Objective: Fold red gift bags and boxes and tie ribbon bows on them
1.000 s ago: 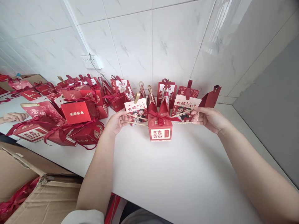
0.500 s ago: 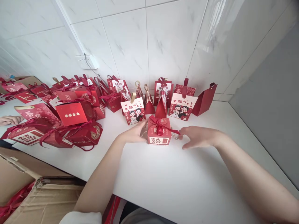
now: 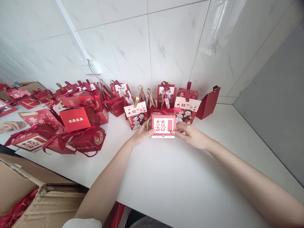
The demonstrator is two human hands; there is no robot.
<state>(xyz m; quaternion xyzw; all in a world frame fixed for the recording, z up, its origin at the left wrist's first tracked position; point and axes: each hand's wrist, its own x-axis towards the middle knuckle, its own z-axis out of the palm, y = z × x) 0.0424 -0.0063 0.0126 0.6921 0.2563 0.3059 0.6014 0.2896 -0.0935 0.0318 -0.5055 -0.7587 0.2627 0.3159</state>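
Note:
A small red gift box (image 3: 163,124) with a white label and a red ribbon bow stands on the white table (image 3: 180,177), close to the row of boxes at the back. My left hand (image 3: 142,133) grips its left side and my right hand (image 3: 190,134) grips its right side, fingers closed on it. A thin rope handle shows at the box's left edge by my left fingers. Behind it stand a cartoon-couple box (image 3: 137,116) and a larger cartoon-couple box (image 3: 187,109).
Many red gift boxes (image 3: 78,118) crowd the table's left and back along the tiled wall. An open dark red bag (image 3: 209,101) stands at the back right. A cardboard carton (image 3: 35,199) sits at lower left. Another person's hand (image 3: 9,126) rests at the far left edge.
My hands let the rope handle drop, came in to the box's sides and pushed the box back toward the row; its label now faces me.

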